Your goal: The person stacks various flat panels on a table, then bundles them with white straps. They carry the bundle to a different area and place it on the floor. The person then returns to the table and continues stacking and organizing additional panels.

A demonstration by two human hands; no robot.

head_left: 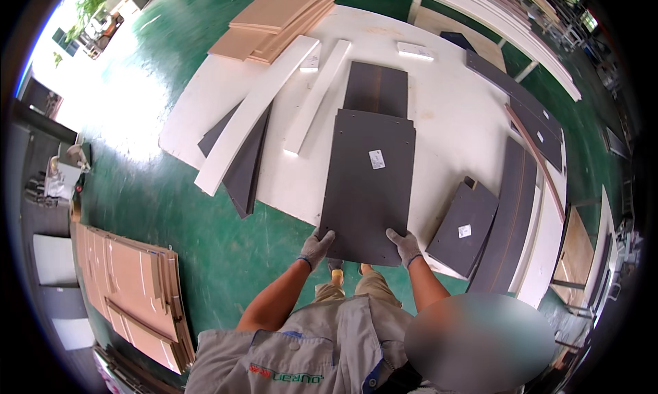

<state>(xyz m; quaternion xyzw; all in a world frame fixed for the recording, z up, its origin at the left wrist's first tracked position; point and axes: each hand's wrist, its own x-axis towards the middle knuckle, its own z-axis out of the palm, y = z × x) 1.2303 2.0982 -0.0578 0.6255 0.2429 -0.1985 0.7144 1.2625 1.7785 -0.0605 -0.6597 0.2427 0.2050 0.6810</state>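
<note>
A dark grey rectangular panel (367, 195) with small holes near its corners and a white label lies in front of me, its near end reaching past the table's front edge. My left hand (317, 247), in a grey glove, is closed on the panel's near left corner, thumb on top. At the near right corner, my right hand (404, 246), gloved too, grips it the same way; the fingers of both hands are hidden underneath. Beyond its far end, another dark panel (376, 89) lies on the white table (439, 147), partly covered by the held one.
Long white boards (259, 113) lie over dark panels at the left, near a stack of brown boards (274, 13). Labelled dark pieces (466, 229) and long dark strips (507, 209) line the right side. Flat cardboard (137, 284) is stacked on the green floor at lower left.
</note>
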